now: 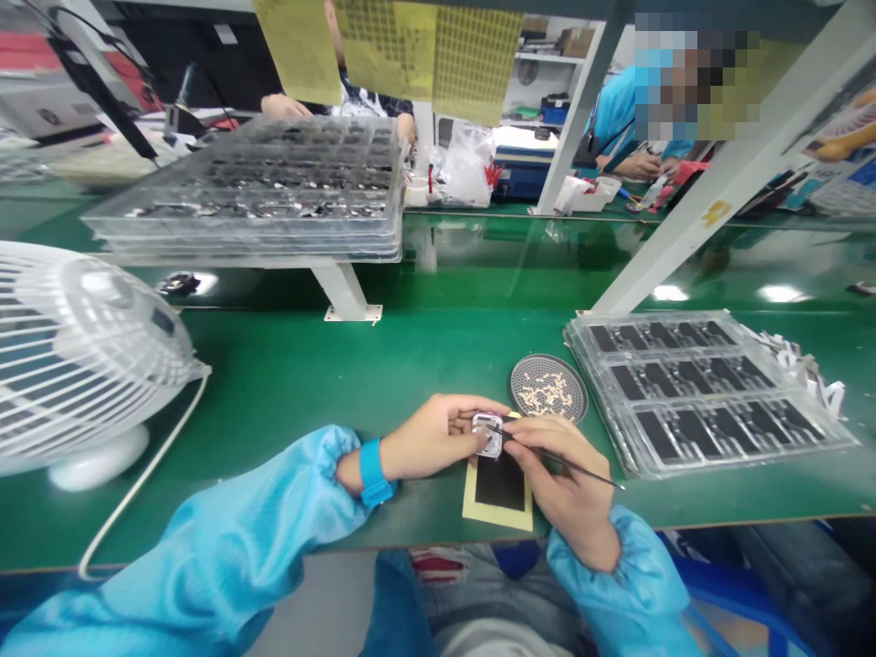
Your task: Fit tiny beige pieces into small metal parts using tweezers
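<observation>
My left hand (438, 436) pinches a small silver metal part (487, 432) between thumb and fingers, just above the green bench. My right hand (561, 474) is closed on thin black tweezers (581, 469) whose tip touches that part. Under both hands lies a black rectangular sheet on a pale yellow backing card (499, 493). Just behind the hands sits a round grey mesh dish (548, 387) holding several tiny pale pieces.
A clear tray of black rectangular parts (704, 388) lies to the right. A white fan (75, 356) stands at left with its cord trailing forward. Stacked clear trays (260, 187) rest on a raised shelf behind. Other people work across the bench.
</observation>
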`<control>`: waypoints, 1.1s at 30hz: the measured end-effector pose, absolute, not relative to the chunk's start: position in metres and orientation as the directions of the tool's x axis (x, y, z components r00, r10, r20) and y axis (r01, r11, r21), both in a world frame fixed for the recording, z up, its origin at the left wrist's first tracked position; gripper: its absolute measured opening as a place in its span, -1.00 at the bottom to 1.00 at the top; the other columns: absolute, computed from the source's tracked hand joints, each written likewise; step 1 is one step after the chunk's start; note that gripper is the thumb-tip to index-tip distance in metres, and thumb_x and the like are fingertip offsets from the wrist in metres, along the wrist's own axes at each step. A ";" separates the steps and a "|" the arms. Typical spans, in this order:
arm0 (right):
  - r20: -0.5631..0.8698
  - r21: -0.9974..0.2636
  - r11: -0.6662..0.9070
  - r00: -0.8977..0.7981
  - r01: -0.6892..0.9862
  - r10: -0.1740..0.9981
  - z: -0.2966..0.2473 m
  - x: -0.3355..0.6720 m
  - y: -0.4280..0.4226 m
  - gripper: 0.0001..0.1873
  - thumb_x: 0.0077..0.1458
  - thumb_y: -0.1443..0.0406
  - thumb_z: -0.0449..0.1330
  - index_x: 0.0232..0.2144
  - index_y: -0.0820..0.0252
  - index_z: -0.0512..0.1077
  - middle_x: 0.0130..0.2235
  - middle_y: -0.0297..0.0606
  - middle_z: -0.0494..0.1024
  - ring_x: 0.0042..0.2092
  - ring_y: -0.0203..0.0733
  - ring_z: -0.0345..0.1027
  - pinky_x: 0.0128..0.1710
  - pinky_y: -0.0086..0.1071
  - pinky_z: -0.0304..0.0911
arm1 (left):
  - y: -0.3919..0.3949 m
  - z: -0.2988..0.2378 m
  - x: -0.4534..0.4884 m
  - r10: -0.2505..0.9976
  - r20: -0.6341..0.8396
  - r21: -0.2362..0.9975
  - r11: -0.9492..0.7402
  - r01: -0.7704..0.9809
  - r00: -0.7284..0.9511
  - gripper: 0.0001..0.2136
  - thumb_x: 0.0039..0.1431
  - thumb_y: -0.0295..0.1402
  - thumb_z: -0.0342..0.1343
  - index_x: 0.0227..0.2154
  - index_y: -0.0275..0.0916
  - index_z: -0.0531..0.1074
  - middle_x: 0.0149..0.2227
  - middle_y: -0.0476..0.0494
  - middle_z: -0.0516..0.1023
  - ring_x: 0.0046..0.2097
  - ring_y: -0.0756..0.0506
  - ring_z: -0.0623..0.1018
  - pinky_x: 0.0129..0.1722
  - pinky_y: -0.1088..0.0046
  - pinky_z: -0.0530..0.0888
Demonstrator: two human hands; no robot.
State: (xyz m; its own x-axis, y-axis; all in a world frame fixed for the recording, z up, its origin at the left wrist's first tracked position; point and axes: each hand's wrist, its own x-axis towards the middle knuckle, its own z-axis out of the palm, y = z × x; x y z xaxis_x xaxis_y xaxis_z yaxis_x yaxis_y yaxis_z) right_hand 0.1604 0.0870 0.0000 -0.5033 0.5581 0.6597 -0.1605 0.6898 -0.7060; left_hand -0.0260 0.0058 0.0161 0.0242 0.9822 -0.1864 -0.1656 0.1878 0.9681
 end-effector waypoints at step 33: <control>0.597 -0.787 0.577 -0.502 -0.217 0.626 -0.001 0.161 0.089 -0.75 0.06 0.53 0.34 -0.26 0.11 0.59 -0.24 -0.22 0.64 -0.19 -0.08 0.54 -0.17 -0.14 0.44 | 0.005 0.015 -0.024 0.976 -0.183 0.941 0.208 -0.268 0.115 -0.56 0.11 -0.33 0.33 0.06 -0.26 0.49 -0.13 -0.22 0.64 -0.21 -0.09 0.61 -0.32 0.52 0.52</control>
State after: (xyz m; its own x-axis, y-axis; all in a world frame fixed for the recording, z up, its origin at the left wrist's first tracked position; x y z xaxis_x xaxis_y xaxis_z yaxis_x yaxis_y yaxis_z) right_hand 0.1610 0.0891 -0.0011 -0.5024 0.6255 0.5969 -0.2170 0.5770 -0.7873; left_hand -0.0239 0.0049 0.0150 0.1151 0.9764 -0.1828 -0.2679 0.2077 0.9408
